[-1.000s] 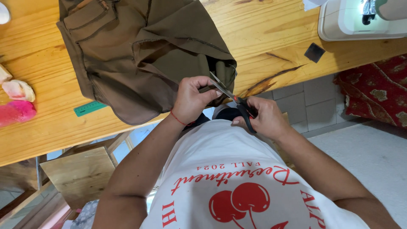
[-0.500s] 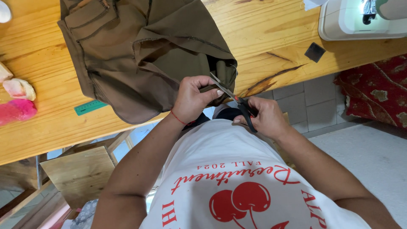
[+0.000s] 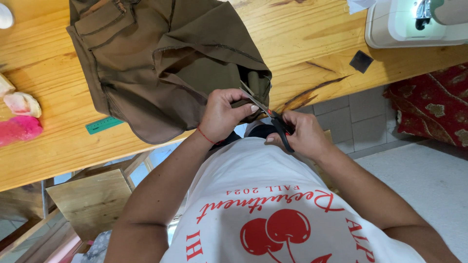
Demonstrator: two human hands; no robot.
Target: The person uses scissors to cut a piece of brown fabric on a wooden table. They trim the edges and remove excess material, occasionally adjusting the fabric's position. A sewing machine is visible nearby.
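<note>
A brown garment (image 3: 161,63) lies spread on the wooden table (image 3: 302,44), one corner hanging over the near edge. My left hand (image 3: 222,114) pinches that corner of the fabric just off the table edge. My right hand (image 3: 302,134) grips a pair of black-handled scissors (image 3: 273,119), whose blades point up and left toward the pinched fabric beside my left thumb. A red thread band circles my left wrist.
A white sewing machine (image 3: 414,22) stands at the far right of the table, with a small dark fabric square (image 3: 361,61) near it. A green ruler (image 3: 103,125) and pink and cream soft items (image 3: 19,117) lie at left. A wooden stool (image 3: 87,199) is below; red patterned cloth (image 3: 434,107) at right.
The hands and scissors have stayed in nearly the same place; the scissor blades have shifted slightly at the fabric corner.
</note>
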